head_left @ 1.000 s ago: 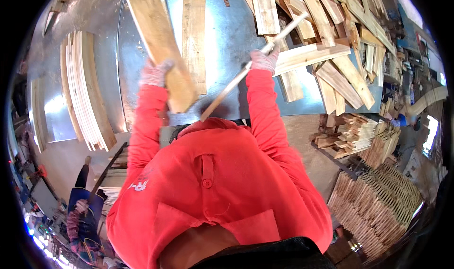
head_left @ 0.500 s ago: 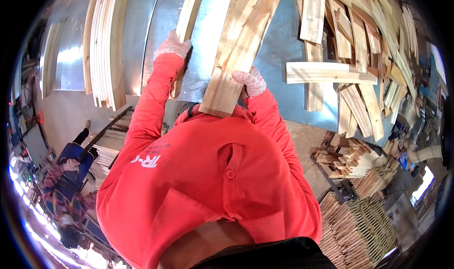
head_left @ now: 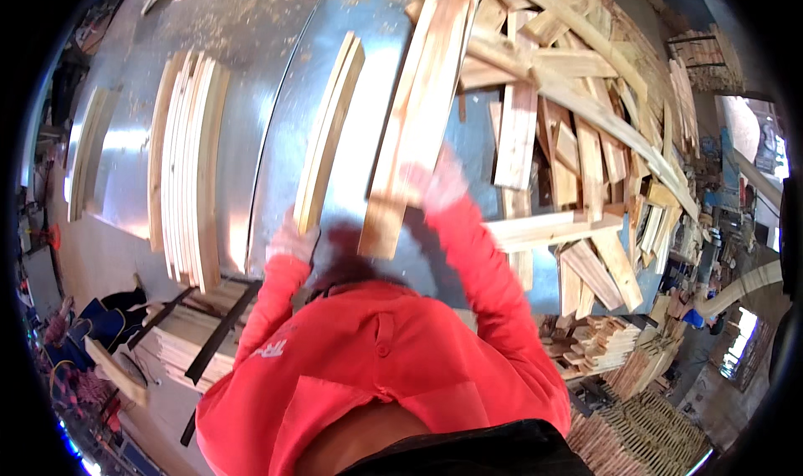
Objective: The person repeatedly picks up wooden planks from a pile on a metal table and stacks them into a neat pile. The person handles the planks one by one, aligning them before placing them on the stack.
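Observation:
Both hands wear pale gloves. My left hand is at the near end of a narrow stack of wooden boards lying on the metal table, its fingers closed around that end. My right hand, smeared by motion, grips the right edge of longer wooden planks, with its thumb side over their top. Below these planks, a shorter board end sticks out toward me. The fingers under the planks are hidden.
A row of upright-edged boards stands left on the metal table, with another small group beyond. A heap of loose boards covers the right side. Stacked wood lies at lower right. A person is at far left.
The view has shifted, showing more of the table's far side. My left hand has slid to the near end of its boards. The right-hand planks have moved away from my chest, exposing a board end.

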`<control>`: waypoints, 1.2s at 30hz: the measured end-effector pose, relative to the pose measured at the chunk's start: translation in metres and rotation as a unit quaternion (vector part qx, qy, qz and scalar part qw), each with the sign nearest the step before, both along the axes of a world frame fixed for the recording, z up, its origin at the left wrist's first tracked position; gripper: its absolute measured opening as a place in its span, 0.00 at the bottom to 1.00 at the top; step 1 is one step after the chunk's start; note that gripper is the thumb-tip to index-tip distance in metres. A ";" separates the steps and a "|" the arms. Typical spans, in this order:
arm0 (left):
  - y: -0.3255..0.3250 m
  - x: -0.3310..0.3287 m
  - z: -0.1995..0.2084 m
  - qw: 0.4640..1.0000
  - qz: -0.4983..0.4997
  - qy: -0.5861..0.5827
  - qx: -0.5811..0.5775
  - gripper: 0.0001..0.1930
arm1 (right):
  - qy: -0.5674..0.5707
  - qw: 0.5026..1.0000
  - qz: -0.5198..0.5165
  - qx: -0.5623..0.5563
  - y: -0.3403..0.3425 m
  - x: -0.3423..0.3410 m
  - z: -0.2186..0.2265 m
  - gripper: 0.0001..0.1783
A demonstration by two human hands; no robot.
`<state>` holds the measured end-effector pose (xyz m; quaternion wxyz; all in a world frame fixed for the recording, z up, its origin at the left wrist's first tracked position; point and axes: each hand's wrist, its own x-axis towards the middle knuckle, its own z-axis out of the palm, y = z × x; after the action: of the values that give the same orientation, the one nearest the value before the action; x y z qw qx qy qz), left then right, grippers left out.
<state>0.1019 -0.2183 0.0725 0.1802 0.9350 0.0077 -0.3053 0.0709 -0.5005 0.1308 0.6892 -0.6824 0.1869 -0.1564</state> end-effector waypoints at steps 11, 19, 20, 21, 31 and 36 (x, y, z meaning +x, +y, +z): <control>0.001 0.005 -0.011 0.999 0.038 0.025 -0.015 0.34 | 0.375 0.586 0.125 -0.708 -0.244 0.146 -0.031 0.61; -0.022 0.031 -0.057 0.969 0.055 0.035 -0.237 0.29 | 0.416 0.608 0.418 -0.532 -0.198 0.106 -0.020 0.26; -0.023 0.033 -0.066 0.956 0.075 0.052 -0.278 0.29 | 0.391 0.570 0.441 -0.572 -0.175 0.088 -0.015 0.19; -0.028 0.036 -0.063 0.947 0.080 0.074 -0.301 0.28 | 0.298 0.539 0.458 -0.641 -0.151 0.068 -0.011 0.12; 0.003 0.028 -0.154 0.899 -0.030 0.152 -0.410 0.27 | -0.039 0.608 0.381 -0.695 0.075 0.003 -0.040 0.09; -0.035 -0.010 -0.045 0.666 0.087 0.345 -0.655 0.32 | 0.255 0.775 -0.206 -0.541 0.024 -0.012 -0.055 0.59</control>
<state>0.0915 -0.2529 0.0272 0.7565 0.3988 -0.0516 -0.5158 0.0586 -0.4761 0.0756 0.0850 -0.9028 0.3764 -0.1900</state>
